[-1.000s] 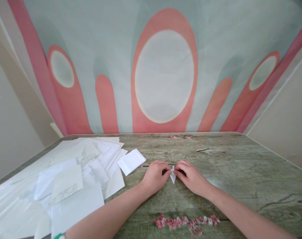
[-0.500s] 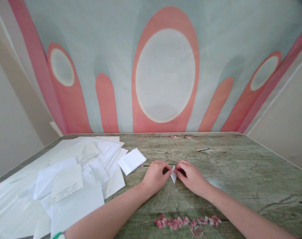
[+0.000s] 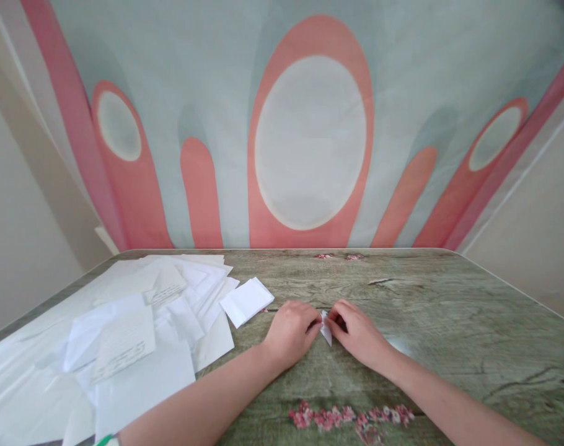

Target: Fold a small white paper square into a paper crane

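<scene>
A small folded piece of white paper [image 3: 327, 335], pointed at its lower end, is pinched between my two hands above the wood-patterned table. My left hand [image 3: 291, 331] grips its left side with thumb and fingertips closed. From the other side, my right hand [image 3: 356, 331] pinches it between thumb and forefinger. The fingertips hide much of the paper, so its full shape does not show. Beyond my left hand lies a small stack of white paper rectangles [image 3: 246, 301].
Loose white sheets [image 3: 145, 390] pile up across the table's left side, some with lines of writing. The wood-patterned tabletop [image 3: 449, 322] carries a printed strip of pink flowers [image 3: 351, 416] near me. Behind it hangs a backdrop [image 3: 393, 74] with coral arches.
The fingers of my left hand have closed in a little more on the paper. Its pointed end has shifted slightly down and right. The camera view has moved slightly.
</scene>
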Tool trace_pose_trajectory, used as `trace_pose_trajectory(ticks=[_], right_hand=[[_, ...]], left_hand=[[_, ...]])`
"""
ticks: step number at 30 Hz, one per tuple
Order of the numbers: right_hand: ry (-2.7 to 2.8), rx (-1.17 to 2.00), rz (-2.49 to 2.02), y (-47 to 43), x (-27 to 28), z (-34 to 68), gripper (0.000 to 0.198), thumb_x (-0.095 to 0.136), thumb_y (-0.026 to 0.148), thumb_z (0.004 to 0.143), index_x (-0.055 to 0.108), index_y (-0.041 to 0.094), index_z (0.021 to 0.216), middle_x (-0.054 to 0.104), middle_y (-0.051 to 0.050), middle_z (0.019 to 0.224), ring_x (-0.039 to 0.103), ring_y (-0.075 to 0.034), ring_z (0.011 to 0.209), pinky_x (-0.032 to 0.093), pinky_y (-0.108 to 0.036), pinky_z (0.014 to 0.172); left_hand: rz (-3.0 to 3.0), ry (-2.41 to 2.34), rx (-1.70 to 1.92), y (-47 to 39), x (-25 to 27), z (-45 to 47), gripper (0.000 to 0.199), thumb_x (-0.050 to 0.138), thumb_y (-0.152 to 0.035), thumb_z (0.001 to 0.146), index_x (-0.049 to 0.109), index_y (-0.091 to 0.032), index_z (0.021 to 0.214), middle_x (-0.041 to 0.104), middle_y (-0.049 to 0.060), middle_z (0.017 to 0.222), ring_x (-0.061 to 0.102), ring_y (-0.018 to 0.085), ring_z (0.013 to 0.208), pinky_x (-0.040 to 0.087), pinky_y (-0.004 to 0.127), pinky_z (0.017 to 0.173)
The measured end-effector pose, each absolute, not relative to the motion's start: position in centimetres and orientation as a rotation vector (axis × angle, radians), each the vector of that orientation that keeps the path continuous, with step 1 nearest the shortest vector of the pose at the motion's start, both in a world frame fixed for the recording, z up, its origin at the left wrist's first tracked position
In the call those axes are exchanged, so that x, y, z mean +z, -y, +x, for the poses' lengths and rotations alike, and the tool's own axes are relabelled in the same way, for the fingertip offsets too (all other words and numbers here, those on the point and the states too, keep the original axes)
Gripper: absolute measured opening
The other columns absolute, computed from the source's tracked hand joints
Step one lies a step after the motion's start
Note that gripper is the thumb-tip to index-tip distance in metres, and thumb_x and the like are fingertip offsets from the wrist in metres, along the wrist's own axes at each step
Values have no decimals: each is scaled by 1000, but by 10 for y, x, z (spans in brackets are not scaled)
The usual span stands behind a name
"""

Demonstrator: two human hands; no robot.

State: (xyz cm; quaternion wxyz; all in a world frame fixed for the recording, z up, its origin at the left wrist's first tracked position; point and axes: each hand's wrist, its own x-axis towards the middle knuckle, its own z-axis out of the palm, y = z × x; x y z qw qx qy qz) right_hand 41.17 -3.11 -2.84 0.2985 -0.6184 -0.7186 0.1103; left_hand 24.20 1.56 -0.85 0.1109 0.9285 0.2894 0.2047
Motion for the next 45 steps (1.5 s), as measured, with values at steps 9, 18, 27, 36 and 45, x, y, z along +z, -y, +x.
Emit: trace_pose_trajectory(ticks=[9,18,27,36,45], right_hand=[[1926,246,-1620,33,-31,410,11,50,18,82,50,18,71,51,-2,74,51,-17,74,40,-28,66],[2055,190,-1511,48,-21,416,25,40,5,83,58,19,92,58,-4,87,54,-17,82,43,-29,74],[2424,-311,-1755,63,-18,399,18,51,6,81,63,15,90,58,-5,88,54,-21,81,43,-34,70],[2480,-370,-1793,64,-15,394,19,47,5,82,64,14,88,59,-8,89,54,-23,83,42,-34,67],[2467,-358,-1760,62,-20,393,23,45,2,79,63,13,86,59,-11,86,53,-24,81,44,-33,65]], left_hand=[[3120,-739,386,-1,-2,240,20,42,-25,89,60,-18,89,60,4,82,54,20,82,40,35,79],[3137,-755,337,2,3,239,18,45,-26,87,58,-19,97,57,4,86,52,20,84,42,35,78],[3075,-760,365,3,5,238,22,43,-29,88,61,-19,96,57,5,90,49,21,92,41,37,82],[3038,-774,383,1,7,237,21,47,-33,87,62,-22,97,56,6,97,46,22,101,38,39,88],[3142,-708,293,3,15,232,28,49,-36,85,57,-22,108,52,2,121,38,24,116,29,40,98]])
